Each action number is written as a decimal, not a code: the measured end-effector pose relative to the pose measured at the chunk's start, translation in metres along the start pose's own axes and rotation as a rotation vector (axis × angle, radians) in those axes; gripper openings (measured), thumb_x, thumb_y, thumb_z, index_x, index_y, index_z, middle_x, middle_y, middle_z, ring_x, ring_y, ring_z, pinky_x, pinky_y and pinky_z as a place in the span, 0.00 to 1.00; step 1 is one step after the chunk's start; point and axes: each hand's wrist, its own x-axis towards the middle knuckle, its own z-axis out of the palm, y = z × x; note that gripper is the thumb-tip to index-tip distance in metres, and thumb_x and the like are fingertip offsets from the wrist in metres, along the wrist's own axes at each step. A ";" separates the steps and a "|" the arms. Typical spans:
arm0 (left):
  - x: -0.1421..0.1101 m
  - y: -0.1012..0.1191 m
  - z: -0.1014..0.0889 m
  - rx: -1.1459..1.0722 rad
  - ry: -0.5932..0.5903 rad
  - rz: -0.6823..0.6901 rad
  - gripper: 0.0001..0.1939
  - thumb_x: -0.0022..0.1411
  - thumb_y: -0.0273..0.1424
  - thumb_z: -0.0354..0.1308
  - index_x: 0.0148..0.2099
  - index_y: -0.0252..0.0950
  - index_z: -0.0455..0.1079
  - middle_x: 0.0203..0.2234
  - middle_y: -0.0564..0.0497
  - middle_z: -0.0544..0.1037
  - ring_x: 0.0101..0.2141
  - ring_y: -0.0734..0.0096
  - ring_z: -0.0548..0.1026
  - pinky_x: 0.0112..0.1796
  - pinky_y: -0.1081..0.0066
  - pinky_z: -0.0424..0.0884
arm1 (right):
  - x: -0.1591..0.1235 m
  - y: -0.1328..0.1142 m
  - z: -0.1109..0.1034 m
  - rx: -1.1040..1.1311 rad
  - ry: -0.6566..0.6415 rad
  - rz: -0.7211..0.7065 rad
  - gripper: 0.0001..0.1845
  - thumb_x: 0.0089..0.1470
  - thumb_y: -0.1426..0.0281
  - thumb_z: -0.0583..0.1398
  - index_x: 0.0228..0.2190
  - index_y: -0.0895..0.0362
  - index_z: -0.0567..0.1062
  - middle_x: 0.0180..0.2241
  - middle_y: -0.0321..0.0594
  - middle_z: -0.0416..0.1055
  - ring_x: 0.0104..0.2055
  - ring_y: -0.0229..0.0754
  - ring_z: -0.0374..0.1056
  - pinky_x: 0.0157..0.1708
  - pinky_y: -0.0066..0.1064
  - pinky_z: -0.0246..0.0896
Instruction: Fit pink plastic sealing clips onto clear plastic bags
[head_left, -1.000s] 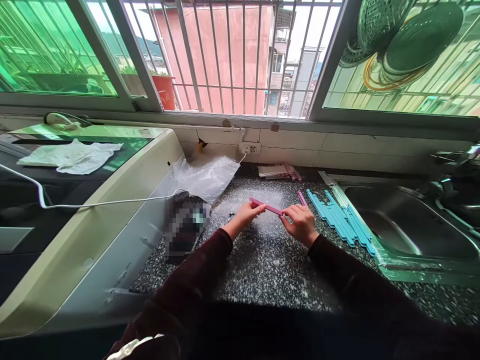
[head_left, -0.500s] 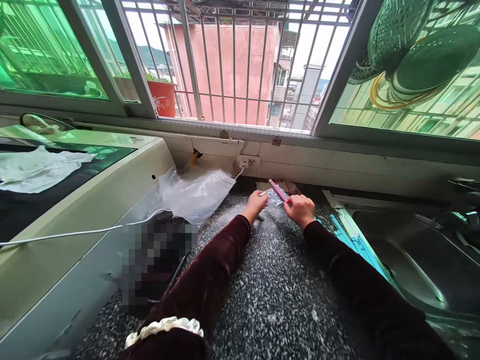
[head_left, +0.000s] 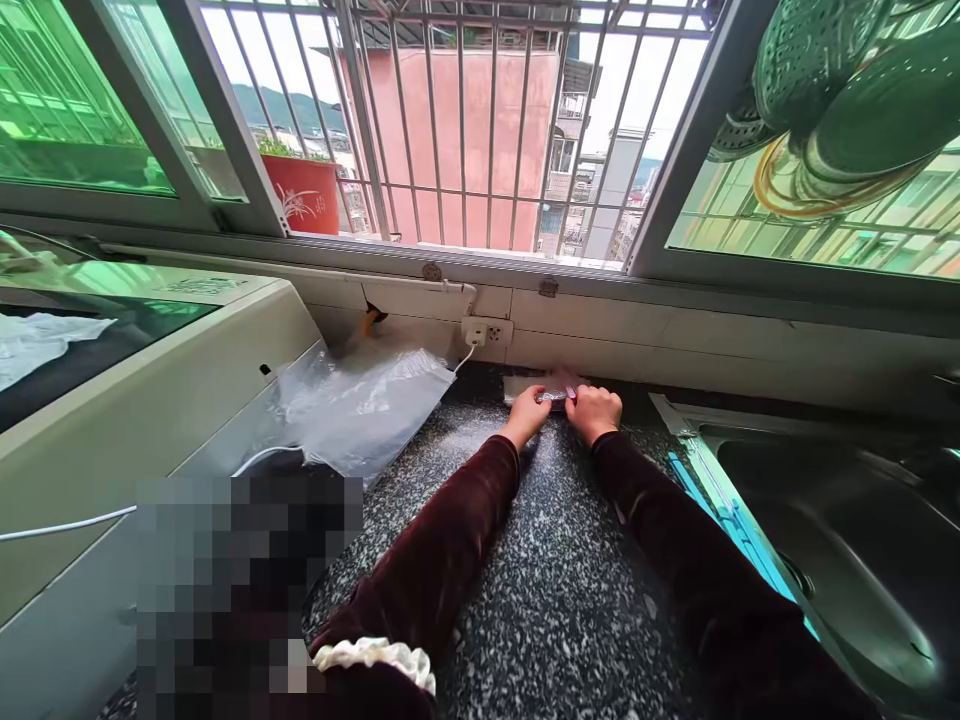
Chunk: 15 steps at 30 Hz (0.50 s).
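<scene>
Far back on the speckled counter, my left hand [head_left: 527, 415] is closed on a small piece of clear, shiny plastic [head_left: 553, 395], perhaps a bag or sleeve. Beside it, my right hand [head_left: 598, 410] pinches a narrow pink strip [head_left: 571, 392], mostly covered by the fingers. Strip and plastic meet between the two hands; whether one is inside the other I cannot tell. Just behind them lies a pile of clear packets [head_left: 514, 386], partly blurred. Flat blue strips [head_left: 739, 530] lie along the sink's edge, partly hidden by my right sleeve.
At right is a steel sink [head_left: 840, 520]. A large clear plastic bag [head_left: 367, 405] lies at left, beside a white-sided appliance [head_left: 150, 400]. A white cable [head_left: 67, 525] crosses it. The wall socket [head_left: 495, 333] sits behind, below the barred window.
Both hands have moved away from me toward the wall. The left hand went from the pink strip to clear plastic; strip and plastic have come together. The view has shifted.
</scene>
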 end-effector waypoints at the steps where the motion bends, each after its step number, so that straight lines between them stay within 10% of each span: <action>1: 0.001 -0.001 0.001 0.023 0.002 0.007 0.19 0.54 0.24 0.55 0.50 0.30 0.68 0.41 0.42 0.76 0.41 0.68 0.74 0.45 0.70 0.66 | 0.001 0.000 0.001 -0.003 -0.006 -0.001 0.15 0.52 0.65 0.53 0.35 0.62 0.74 0.34 0.53 0.74 0.39 0.50 0.69 0.33 0.35 0.52; 9: -0.007 -0.005 -0.016 0.165 0.036 0.025 0.18 0.54 0.25 0.55 0.49 0.29 0.69 0.36 0.44 0.78 0.36 0.68 0.75 0.41 0.71 0.68 | -0.003 0.000 -0.002 -0.012 -0.005 -0.044 0.16 0.53 0.64 0.54 0.34 0.63 0.74 0.33 0.56 0.74 0.39 0.50 0.68 0.32 0.35 0.50; 15: -0.036 -0.004 -0.067 0.250 0.110 0.088 0.11 0.55 0.25 0.52 0.40 0.31 0.73 0.33 0.46 0.78 0.34 0.70 0.74 0.39 0.73 0.68 | -0.007 -0.012 -0.020 0.017 0.063 -0.090 0.16 0.54 0.64 0.52 0.31 0.63 0.74 0.32 0.53 0.74 0.36 0.49 0.67 0.30 0.33 0.46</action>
